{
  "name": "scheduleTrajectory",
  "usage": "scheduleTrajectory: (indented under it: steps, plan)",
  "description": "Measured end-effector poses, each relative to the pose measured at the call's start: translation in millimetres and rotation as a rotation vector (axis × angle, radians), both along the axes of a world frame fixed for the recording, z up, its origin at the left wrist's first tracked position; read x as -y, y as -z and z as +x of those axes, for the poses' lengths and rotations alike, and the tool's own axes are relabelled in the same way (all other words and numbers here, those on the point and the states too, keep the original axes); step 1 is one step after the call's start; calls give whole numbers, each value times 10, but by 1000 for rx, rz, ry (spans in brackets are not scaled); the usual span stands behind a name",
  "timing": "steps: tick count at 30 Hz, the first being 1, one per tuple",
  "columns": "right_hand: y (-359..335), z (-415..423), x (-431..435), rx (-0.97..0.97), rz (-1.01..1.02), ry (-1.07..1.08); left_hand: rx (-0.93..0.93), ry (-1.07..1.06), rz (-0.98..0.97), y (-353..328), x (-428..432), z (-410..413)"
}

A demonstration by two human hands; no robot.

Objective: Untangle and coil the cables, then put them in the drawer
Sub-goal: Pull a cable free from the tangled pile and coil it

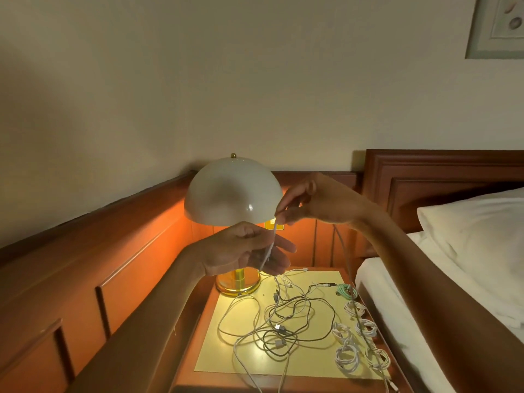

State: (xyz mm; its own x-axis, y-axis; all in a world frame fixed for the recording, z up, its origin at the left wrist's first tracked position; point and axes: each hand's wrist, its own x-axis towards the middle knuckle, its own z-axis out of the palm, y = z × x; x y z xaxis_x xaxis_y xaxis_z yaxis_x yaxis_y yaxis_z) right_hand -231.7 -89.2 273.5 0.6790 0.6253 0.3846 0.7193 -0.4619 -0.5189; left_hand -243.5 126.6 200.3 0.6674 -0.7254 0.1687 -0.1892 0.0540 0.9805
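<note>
Both hands are raised above the desk (191, 377), in front of the domed lamp (232, 191). The right hand (309, 202) pinches a white cable (270, 246) between thumb and fingertips near its upper end. Just below, the left hand (246, 248) holds the same cable with its fingers loosely curled round it, and the strand runs between the two hands. From the left hand the cable drops to the desk and joins a loose tangle of white and dark cables (286, 316) spread over a yellow mat (226, 361). Along the right edge of the mat lie finished coils: one green coil (347, 290) at the back and several white coils (346, 355) nearer the camera. Another thin strand (344, 256) hangs from under the right wrist and passes over these coils. A bed (411, 307) with a white pillow (476, 222) stands to the right.
</note>
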Motion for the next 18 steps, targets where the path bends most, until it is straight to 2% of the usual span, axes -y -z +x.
scheduleTrajectory:
  steps: [2, 4, 8, 11, 16, 18]
  plan:
    - [156, -12, -48, -147, 231, 7, -30, -23, -136, -18, -17, -22]
    - [406, -56, -167, -298, 442, 103, -114, -76, -371, -49, 0, -9]
    - [916, -168, -440, -400, 646, 198, -284, -225, -701, -107, 167, 114]
    - [1042, -221, -486, -282, 521, 278, -185, -401, -652, -85, 250, 224]
    - [901, -265, -342, -133, 96, 404, 74, -677, -474, 64, 353, 333]
    - [814, -263, -285, 60, -70, 490, 260, -748, -323, 100, 342, 389]
